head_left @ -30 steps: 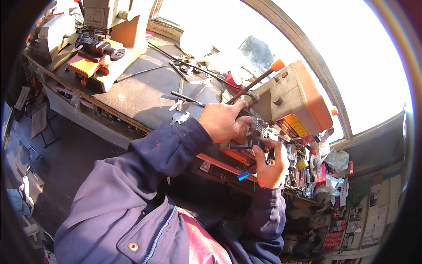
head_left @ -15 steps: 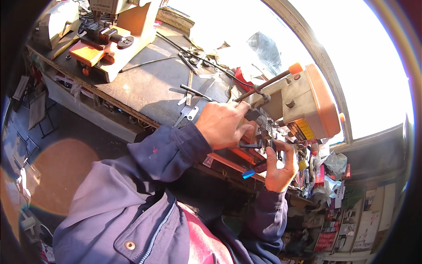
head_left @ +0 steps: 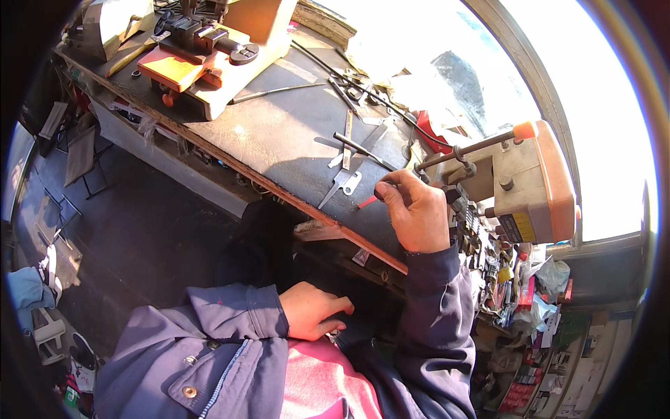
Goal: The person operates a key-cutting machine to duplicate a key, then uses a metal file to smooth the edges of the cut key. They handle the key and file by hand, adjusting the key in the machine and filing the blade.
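My right hand is over the bench beside the small orange-and-beige machine. Its thumb and fingers pinch a small dark piece, mostly covered by the fingers. A slim red tip shows just below it; whether the two are joined cannot be told. Close to these fingertips lie a flat silver key-shaped piece and a dark rod. My left hand is low in front of my body, off the bench, its thumb and forefinger apart. Nothing plainly shows between them.
A larger machine with an orange base stands at the bench's far left. Several thin tools and a black cable lie toward the window. Past the small machine, the right side is crowded with tools and bags. The bench's front edge runs diagonally.
Both hands have left the small machine's clamp area. My left hand has drawn back toward my body; my right has moved up over the bench. The blue-ended piece is out of sight. The view has shifted.
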A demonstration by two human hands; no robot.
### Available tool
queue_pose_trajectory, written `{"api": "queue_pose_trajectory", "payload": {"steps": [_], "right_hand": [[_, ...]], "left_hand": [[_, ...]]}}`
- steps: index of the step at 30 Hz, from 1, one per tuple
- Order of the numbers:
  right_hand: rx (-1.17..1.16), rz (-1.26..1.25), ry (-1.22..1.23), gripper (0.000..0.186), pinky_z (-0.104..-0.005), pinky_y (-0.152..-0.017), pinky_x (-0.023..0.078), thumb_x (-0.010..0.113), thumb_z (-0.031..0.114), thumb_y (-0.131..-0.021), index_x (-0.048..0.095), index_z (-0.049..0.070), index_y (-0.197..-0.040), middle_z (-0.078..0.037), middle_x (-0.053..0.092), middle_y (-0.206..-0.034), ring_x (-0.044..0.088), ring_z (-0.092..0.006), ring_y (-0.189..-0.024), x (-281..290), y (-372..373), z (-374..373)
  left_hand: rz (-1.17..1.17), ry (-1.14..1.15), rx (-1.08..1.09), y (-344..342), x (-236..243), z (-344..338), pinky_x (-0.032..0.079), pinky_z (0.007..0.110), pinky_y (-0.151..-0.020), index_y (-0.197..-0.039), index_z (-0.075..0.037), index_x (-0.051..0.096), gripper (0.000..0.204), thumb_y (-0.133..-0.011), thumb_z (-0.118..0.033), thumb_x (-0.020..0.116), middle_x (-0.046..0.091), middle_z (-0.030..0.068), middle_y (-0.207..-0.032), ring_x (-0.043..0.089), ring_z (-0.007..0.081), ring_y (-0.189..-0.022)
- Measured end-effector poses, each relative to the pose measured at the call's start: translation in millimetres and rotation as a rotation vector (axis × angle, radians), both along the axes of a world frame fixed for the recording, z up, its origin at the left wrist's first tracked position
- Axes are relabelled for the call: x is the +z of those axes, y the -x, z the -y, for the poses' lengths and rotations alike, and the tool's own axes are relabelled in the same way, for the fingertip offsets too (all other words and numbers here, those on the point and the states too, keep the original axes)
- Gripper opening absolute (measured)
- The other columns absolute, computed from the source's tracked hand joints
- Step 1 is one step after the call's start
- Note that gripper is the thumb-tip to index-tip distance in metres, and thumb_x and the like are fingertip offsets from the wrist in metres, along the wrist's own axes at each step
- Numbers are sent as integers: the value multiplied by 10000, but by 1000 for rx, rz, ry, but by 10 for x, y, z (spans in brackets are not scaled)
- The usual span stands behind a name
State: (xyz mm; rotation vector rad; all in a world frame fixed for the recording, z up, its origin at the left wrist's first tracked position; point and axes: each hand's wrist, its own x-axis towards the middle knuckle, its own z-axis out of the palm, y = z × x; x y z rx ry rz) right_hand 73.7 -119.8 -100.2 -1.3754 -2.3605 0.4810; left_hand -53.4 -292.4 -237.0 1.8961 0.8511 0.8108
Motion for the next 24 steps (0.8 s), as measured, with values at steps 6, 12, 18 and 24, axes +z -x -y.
{"api": "queue_pose_trajectory", "payload": {"steps": [6, 12, 18, 24], "right_hand": [[15, -140, -62, 147, -329, -616, 520, 749, 158, -951, 747, 20, -1001, -141, 705, -720, 682, -213, -618, 7, -29, 94], [98, -259, -159, 142, -317, -682, 560, 765, 36, -906, 734, -18, -1034, -164, 743, -910, 727, -254, -735, -17, -100, 218], [105, -383, -6, 188, -268, -682, 528, 717, -6, -902, 731, -18, -1089, -112, 696, -923, 687, -165, -754, -178, -179, 429], [-4, -997, 504, 216, -231, -765, 507, 651, 7, -1001, 663, -28, -1214, -44, 678, -997, 626, -83, -818, -467, -288, 969]], "left_hand": [[13, 10, 64, 158, -11, -102, 561, 448, -697, -1156, -104, 655, 281, -939, -275, 707, 738, 128, -956, 711, 366, -837], [137, 150, 165, 158, 129, -169, 544, 370, -666, -1216, -96, 655, 286, -960, -202, 726, 711, 121, -843, 697, 280, -724], [561, 552, 256, 162, 303, -224, 473, 256, -713, -1277, -34, 622, 269, -1036, -144, 669, 633, -19, -852, 570, 56, -766], [733, 579, 296, 194, 379, -241, 491, 224, -858, -1289, -33, 570, 291, -1036, -123, 683, 659, 2, -1011, 609, 52, -935]]}}
